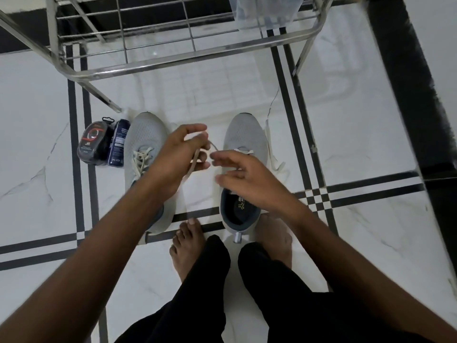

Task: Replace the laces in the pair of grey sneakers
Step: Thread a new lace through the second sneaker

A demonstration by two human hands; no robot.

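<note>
Two grey sneakers stand side by side on the floor. The left sneaker [144, 142] has a cream lace threaded through its eyelets. The right sneaker [243, 139] shows its dark open inside and only one lace bar near the toe. My left hand [178, 157] pinches a cream lace [197, 154] in the gap between the shoes. My right hand [243, 174] hovers over the right sneaker with fingers spread and blurred, close to the lace's end. A loose cream lace [273, 154] lies on the floor right of the right sneaker.
Two packets, one black and round-marked [95, 144], one dark blue [118, 144], lie left of the left sneaker. A steel rack [173, 60] stands beyond the shoes. My bare feet [188, 243] and black trouser legs are just behind the shoes on the white tiled floor.
</note>
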